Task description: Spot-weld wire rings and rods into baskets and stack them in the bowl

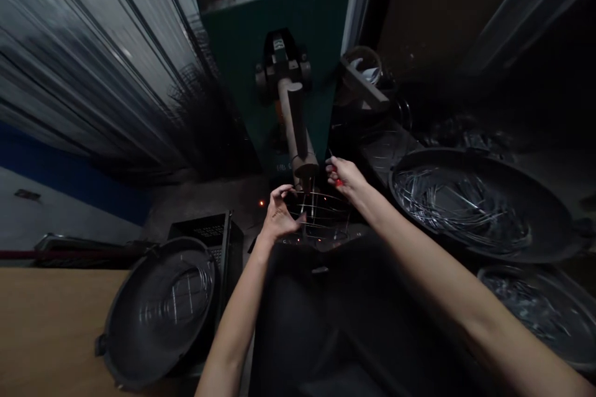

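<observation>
A round wire frame (317, 217) of thin welded rods sits under the lower tip of a spot-welding machine's electrode arm (294, 124). My left hand (279, 214) curls over the frame's near left side, with its fingers on the rods. My right hand (345, 177) is at the frame's upper right, pinching a thin wire (331, 154) that sticks up from the fingers. Something small and red shows at those fingertips, too small to name. A few orange sparks (261, 203) glow just left of the frame.
Black round basins hold wire rings (161, 310) at lower left and loose rods (479, 205) (540, 313) at right. A black crate (209, 229) stands behind the left basin, beside a wooden tabletop (51, 329). The green machine body (274, 56) rises ahead, next to corrugated metal sheeting (93, 56).
</observation>
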`<state>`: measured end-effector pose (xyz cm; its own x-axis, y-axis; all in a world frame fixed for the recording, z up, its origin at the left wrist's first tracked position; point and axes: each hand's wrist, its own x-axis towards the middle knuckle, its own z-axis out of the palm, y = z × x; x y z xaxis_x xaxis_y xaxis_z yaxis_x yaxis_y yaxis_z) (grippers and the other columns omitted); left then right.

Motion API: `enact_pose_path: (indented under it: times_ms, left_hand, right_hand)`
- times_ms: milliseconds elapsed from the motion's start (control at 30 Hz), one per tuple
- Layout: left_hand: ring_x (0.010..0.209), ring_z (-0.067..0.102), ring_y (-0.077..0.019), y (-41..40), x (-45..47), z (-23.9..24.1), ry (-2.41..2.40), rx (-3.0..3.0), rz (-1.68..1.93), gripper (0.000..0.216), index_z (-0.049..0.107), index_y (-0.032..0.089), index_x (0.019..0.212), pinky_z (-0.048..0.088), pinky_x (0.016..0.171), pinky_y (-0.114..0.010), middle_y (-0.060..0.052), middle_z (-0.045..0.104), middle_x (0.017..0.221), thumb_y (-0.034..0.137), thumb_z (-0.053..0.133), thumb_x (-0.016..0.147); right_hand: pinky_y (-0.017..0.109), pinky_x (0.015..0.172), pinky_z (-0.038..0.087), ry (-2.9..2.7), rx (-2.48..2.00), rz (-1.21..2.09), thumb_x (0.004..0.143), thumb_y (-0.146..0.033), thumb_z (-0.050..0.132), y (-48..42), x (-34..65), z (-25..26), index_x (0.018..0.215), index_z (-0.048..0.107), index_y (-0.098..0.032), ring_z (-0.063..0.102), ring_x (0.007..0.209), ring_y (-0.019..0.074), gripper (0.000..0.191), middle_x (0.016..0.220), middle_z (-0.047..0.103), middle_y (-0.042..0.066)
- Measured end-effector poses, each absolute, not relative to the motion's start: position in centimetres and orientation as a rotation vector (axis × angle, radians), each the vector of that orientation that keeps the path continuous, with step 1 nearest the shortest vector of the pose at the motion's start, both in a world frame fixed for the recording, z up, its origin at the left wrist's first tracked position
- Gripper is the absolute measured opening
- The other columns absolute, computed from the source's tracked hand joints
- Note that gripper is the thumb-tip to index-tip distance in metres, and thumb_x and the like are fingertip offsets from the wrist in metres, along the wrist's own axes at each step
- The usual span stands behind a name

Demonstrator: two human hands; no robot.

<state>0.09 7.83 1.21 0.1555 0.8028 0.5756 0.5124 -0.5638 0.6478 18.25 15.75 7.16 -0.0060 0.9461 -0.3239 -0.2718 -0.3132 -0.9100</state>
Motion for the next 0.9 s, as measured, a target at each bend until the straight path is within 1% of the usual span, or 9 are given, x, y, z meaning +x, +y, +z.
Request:
enact_pose_path:
  times_ms: [100,200,367,467,567,700,900]
  left_hand:
    - [0.094,0.06,-0.0194,7.6,0.3,0.8,1.242,2.138,1.402,0.075,0.024,0.023,0.12,0.049,0.083,-0.038,-0.004,0.053,0.099,0.015,0.069,0.061]
    - [0.09,0.059,-0.0191,7.3,0.3,0.6,1.273,2.117,1.449,0.07,0.026,0.022,0.116,0.049,0.081,-0.038,-0.004,0.053,0.099,0.014,0.068,0.06]
    - [0.093,0.057,-0.0231,7.0,-0.3,1.0,1.322,2.095,1.469,0.061,0.033,0.022,0.103,0.047,0.086,-0.044,-0.006,0.05,0.098,0.012,0.071,0.057]
    - [0.093,0.056,-0.0224,6.9,-0.8,1.0,1.334,2.082,1.484,0.059,0.033,0.023,0.1,0.046,0.087,-0.044,-0.006,0.049,0.097,0.013,0.072,0.058]
    - [0.091,0.056,-0.021,6.9,-1.1,0.8,1.334,2.058,1.512,0.058,0.033,0.023,0.1,0.047,0.087,-0.043,-0.004,0.049,0.096,0.014,0.072,0.058]
    - [0.09,0.055,-0.0206,7.1,-1.4,0.6,1.334,2.04,1.543,0.058,0.034,0.024,0.1,0.048,0.085,-0.043,-0.006,0.049,0.099,0.012,0.072,0.057]
    - [0.094,0.055,-0.0208,7.5,-1.9,0.6,1.342,2.014,1.583,0.057,0.036,0.023,0.1,0.048,0.086,-0.04,-0.006,0.047,0.099,0.013,0.071,0.057]
  right_hand:
    - [0.015,0.036,0.025,-0.872,-1.211,1.628,0.075,-0.026,0.069,15.2,19.1,8.1,0.069,0.051,-0.015,0.036,0.042,0.004,0.022,0.056,0.047,-0.001]
    - [0.013,0.034,0.02,-0.937,-1.161,1.665,0.066,-0.024,0.075,14.2,19.0,8.2,0.071,0.053,-0.014,0.034,0.042,0.0028,0.025,0.057,0.049,-0.002]
    - [0.013,0.036,0.023,-0.969,-1.192,1.566,0.062,-0.025,0.073,13.5,17.6,7.4,0.081,0.052,-0.016,0.036,0.043,0.0036,0.03,0.055,0.052,-0.003]
    - [0.014,0.037,0.023,-0.99,-1.151,1.571,0.058,-0.029,0.074,13.9,16.9,7.0,0.081,0.05,-0.016,0.037,0.043,0.0034,0.036,0.057,0.052,-0.005]
    - [0.015,0.037,0.024,-1.029,-1.124,1.551,0.053,-0.032,0.078,14.3,16.4,6.6,0.079,0.048,-0.017,0.039,0.044,0.0044,0.042,0.055,0.048,-0.006]
    - [0.017,0.037,0.026,-1.056,-1.171,1.525,0.053,-0.034,0.078,14.8,15.8,6.2,0.076,0.046,-0.019,0.04,0.043,0.0062,0.042,0.051,0.045,-0.006]
    - [0.018,0.037,0.029,-1.046,-1.105,1.557,0.057,-0.035,0.077,16.0,15.3,4.7,0.079,0.046,-0.021,0.041,0.044,0.0068,0.041,0.055,0.047,-0.006]
